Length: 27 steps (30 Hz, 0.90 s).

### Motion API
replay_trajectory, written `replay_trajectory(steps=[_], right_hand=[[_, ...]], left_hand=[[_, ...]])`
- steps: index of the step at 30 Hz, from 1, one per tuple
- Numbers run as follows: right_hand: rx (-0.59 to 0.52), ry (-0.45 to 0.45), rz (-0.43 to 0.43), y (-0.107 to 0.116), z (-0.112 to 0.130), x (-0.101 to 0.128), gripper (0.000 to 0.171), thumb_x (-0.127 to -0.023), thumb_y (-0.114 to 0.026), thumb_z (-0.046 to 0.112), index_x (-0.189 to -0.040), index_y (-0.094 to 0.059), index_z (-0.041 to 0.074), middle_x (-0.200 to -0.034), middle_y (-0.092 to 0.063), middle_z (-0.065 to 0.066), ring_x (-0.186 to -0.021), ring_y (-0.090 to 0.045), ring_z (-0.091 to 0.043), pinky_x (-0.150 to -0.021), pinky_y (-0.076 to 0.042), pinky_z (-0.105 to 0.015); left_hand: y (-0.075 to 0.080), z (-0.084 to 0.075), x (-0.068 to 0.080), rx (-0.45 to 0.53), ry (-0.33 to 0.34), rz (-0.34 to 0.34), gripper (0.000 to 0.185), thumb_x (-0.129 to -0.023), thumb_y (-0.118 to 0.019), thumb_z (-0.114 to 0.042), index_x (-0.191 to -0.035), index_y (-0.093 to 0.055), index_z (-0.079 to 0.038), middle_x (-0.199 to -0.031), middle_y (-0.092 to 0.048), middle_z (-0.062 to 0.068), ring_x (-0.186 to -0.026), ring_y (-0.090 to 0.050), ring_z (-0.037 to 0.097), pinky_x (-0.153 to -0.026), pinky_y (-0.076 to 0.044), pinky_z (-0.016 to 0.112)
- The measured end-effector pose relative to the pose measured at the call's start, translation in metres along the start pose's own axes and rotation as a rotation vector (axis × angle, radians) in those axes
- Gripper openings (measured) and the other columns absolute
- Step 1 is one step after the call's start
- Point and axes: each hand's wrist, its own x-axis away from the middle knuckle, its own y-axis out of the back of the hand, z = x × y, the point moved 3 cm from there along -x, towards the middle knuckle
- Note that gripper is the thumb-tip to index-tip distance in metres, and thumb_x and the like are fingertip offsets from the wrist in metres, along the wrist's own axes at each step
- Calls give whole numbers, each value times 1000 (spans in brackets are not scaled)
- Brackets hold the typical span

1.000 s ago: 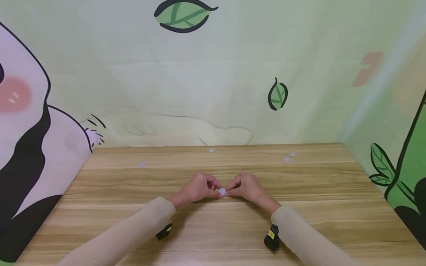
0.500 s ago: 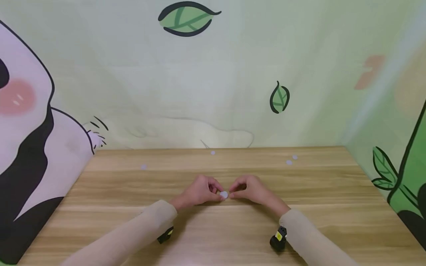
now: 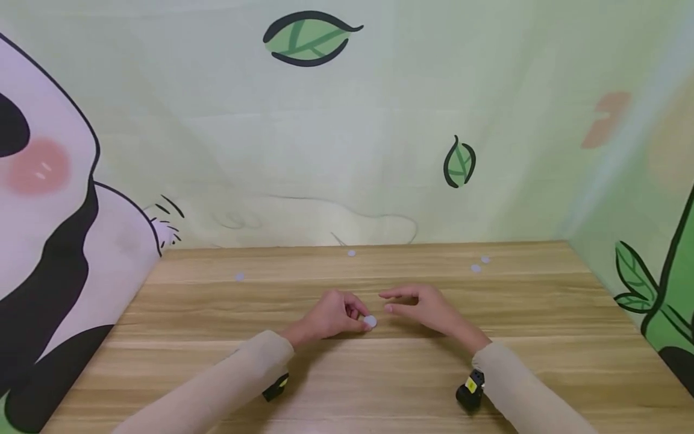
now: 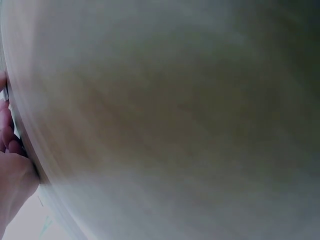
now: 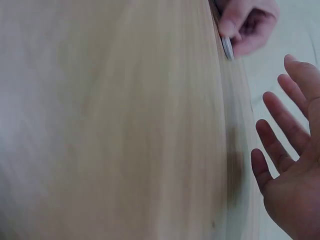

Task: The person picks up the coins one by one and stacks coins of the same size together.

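Observation:
Between the thumb and fingers of my left hand (image 3: 332, 314) is a small round white disc (image 3: 371, 321), pinched just above the wooden table (image 3: 347, 386). From the right wrist view the disc (image 5: 228, 48) shows edge-on and looks layered, possibly several together. My right hand (image 3: 425, 306) is a short way to the right of it, thumb and fingers apart, holding nothing. Its spread fingers (image 5: 287, 125) fill the right side of the right wrist view. In the left wrist view only part of my left hand (image 4: 17, 167) shows at the edge; the disc is not clear there.
More white discs lie flat toward the back of the table: one at left (image 3: 240, 276), one at the back middle (image 3: 351, 253), and a close pair, a nearer disc (image 3: 476, 268) and a farther disc (image 3: 485, 260), at right. A printed cloth wall (image 3: 271, 150) rises behind.
My right hand has let go of the disc and drawn away to the right, its fingers parting. My left hand keeps the disc. The head view has shifted slightly.

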Motion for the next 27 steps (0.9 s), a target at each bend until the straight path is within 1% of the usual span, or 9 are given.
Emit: replay_trajectory(steps=[2, 6, 9, 12, 16, 18, 23, 25, 27], right_hand=[[18, -21, -21, 8, -5, 1, 34, -93, -75, 38, -124, -74, 23, -128, -69, 3, -121, -62, -21, -98, -50, -46], [55, -25, -48, 21, -14, 0, 34, -94, -75, 34, -125, -74, 22, -130, -69, -1, -119, -62, -24, -96, -50, -45], [69, -27, -70, 30, -19, -1, 33, -94, -75, 30, -124, -74, 18, -129, -69, -3, -117, -63, -25, -93, -51, -43], [77, -36, -95, 40, -25, -1, 33, -93, -76, 32, -122, -75, 17, -128, -70, -5, -115, -63, -26, -92, -52, -42], [76, -31, -121, 58, -31, -2, 32, -94, -76, 28, -122, -75, 13, -129, -69, -9, -116, -62, -30, -93, -54, -44], [92, -31, -134, 69, -33, -1, 32, -94, -75, 26, -122, -75, 12, -131, -68, -11, -117, -61, -32, -93, -54, -46], [181, -87, -171, 99, -39, 2, 35, -96, -73, 34, -125, -74, 13, -133, -67, -11, -116, -60, -31, -93, -52, -48], [200, -118, -183, 110, -42, 3, 37, -96, -72, 36, -125, -73, 14, -133, -67, -10, -115, -61, -30, -92, -51, -47], [208, -132, -192, 119, -43, 6, 38, -96, -72, 34, -127, -72, 12, -132, -67, -12, -114, -61, -31, -92, -50, -47]], left_hand=[[-2, -1, -1, -6, -2, 7, 15, -80, -88, -15, -88, -78, -7, -70, -58, -7, -64, -49, 3, -59, -40, 18], [-3, -1, -1, 2, 3, 8, 15, -80, -88, -14, -88, -78, -6, -70, -58, -7, -65, -50, 4, -59, -41, 19], [-2, -1, -1, 13, 9, 7, 16, -80, -88, -14, -88, -78, -6, -70, -58, -8, -65, -50, 4, -59, -40, 18], [-1, 0, 0, 21, 15, 3, 16, -79, -88, -14, -89, -78, -6, -71, -58, -7, -65, -50, 4, -59, -41, 18], [0, 2, 1, 21, 32, 1, 16, -79, -89, -14, -89, -78, -7, -71, -59, -7, -66, -51, 5, -60, -41, 19], [0, 1, 1, 18, 41, 4, 16, -79, -89, -14, -88, -78, -7, -71, -59, -7, -66, -51, 5, -60, -41, 19], [0, -1, 1, 14, 44, 11, 16, -79, -89, -16, -88, -78, -8, -71, -59, -7, -67, -51, 6, -61, -41, 19], [0, -1, 0, 13, 43, 10, 16, -79, -89, -16, -88, -78, -8, -71, -60, -7, -67, -51, 5, -61, -41, 19], [0, -1, 0, 8, 41, 8, 16, -79, -89, -16, -88, -78, -8, -71, -60, -7, -67, -51, 5, -61, -41, 19]])
